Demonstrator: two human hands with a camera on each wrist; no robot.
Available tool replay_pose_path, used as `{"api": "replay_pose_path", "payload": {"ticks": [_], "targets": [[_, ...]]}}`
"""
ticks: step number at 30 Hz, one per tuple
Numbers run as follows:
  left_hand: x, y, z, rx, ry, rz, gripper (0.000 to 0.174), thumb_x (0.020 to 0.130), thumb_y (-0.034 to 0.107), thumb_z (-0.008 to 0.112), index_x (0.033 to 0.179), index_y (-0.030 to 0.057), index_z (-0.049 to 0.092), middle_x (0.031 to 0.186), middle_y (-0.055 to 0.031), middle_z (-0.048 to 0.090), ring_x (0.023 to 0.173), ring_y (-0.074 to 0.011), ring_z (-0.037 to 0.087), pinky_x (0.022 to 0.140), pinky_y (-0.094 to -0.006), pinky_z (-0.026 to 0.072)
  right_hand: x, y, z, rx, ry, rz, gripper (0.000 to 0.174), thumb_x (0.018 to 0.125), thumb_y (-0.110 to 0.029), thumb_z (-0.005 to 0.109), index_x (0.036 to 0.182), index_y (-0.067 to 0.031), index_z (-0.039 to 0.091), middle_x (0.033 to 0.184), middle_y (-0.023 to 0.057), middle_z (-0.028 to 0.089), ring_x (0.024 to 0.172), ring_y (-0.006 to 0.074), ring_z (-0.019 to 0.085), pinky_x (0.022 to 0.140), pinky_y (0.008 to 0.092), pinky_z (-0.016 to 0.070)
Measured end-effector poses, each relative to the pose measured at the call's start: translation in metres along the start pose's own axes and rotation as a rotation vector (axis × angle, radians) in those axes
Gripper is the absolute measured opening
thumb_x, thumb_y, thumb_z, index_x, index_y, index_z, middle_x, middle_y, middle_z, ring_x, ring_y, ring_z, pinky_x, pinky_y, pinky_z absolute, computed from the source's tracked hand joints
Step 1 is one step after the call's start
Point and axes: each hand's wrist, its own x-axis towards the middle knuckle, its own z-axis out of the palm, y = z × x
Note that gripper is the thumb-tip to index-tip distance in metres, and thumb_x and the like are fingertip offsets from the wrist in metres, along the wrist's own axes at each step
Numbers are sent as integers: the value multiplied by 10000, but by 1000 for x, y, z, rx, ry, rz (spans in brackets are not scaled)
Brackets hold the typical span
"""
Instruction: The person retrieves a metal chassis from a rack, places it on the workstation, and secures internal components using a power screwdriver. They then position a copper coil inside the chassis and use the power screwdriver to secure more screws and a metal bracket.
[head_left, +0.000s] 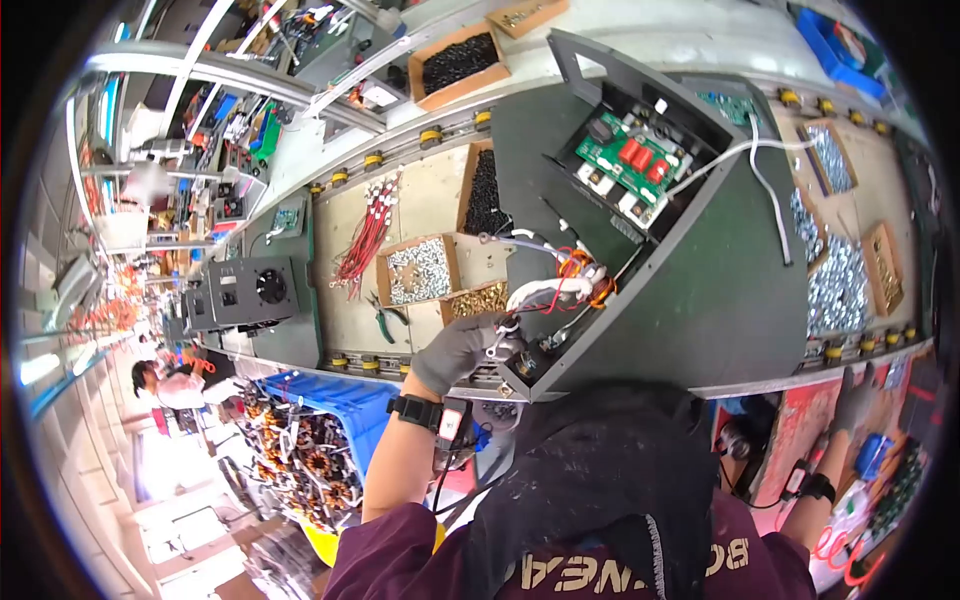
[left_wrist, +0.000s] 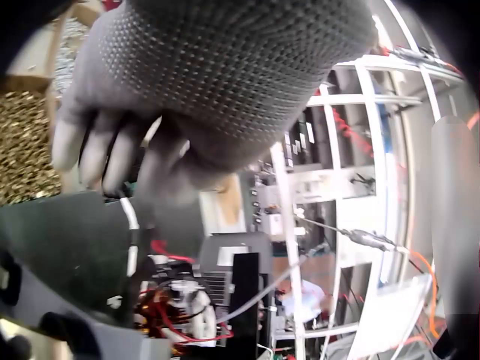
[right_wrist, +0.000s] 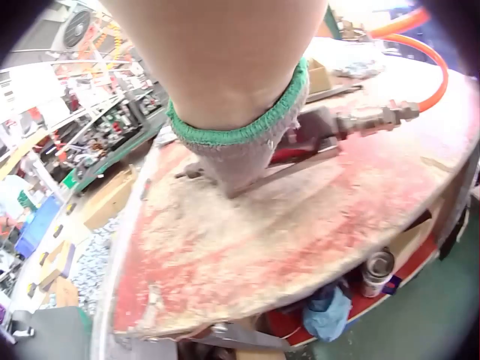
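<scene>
My gloved left hand (head_left: 465, 355) is at the front corner of a dark metal housing (head_left: 660, 290), its fingers curled round a lead with ring terminals (head_left: 497, 345). In the left wrist view the same hand (left_wrist: 202, 90) has its fingers bent down above white and black wiring (left_wrist: 132, 232). Inside the housing sits a green circuit board (head_left: 625, 155) with red components, and a bundle of orange, red and white wires (head_left: 580, 280). Off to the right, my gloved right hand (right_wrist: 247, 161) grips a red and black air tool (right_wrist: 315, 131) over a worn red board (right_wrist: 247, 262); its fingers are mostly hidden.
Boxes of silver screws (head_left: 418, 272), brass-coloured parts (head_left: 480, 300) and black screws (head_left: 483, 190) stand left of the housing, with red wires (head_left: 368, 235) and green-handled pliers (head_left: 388, 318). A blue crate (head_left: 320, 400) stands below the line. An orange hose (right_wrist: 431, 67) trails from the air tool.
</scene>
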Motion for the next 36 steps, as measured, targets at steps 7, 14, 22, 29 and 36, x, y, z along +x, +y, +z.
{"api": "replay_pose_path", "payload": {"ticks": [7, 14, 22, 29, 36], "targets": [[2, 6, 6, 30, -52, 180, 551, 821, 170, 693, 1275, -55, 478, 1145, -91, 595, 1054, -177, 565, 950, -304, 412, 79, -332, -277, 949, 215, -866, 386, 860, -107, 628, 1218, 9, 539, 1150, 140, 592, 1073, 226, 573, 937, 325, 432], [1, 4, 3, 179, 22, 192, 335, 845, 136, 678, 1134, 6, 571, 1000, -50, 612, 887, -128, 584, 789, -261, 469, -36, -483, -340, 814, -156, -1716, 345, 766, -183, 682, 1082, -83, 588, 983, 114, 610, 879, 297, 601, 756, 392, 481], [1, 20, 52, 1057, 316, 327, 319, 717, 230, 757, 978, 70, 667, 982, -85, 617, 795, -228, 629, 711, -343, 498, -110, -508, -294, 397, -426, -1936, 351, 809, -342, 660, 1067, -116, 590, 937, 110, 603, 861, 317, 605, 722, 418, 480], [43, 36, 69, 1976, 255, 1, 237, 852, 250, 555, 1029, 178, 695, 1067, -131, 573, 954, -320, 613, 799, -425, 493, 34, -561, -372, 871, -110, -1118, 405, 810, -369, 661, 1102, -91, 628, 914, 123, 655, 799, 273, 645, 734, 381, 495], [8, 66, 1, 1281, -151, 301, 368, 821, 104, 579, 1182, 152, 629, 1216, -127, 590, 1177, -311, 530, 979, -407, 439, 202, -670, -397, 1484, -163, -720, 272, 851, -136, 583, 1085, 4, 588, 962, 131, 614, 874, 248, 577, 798, 417, 490]]}}
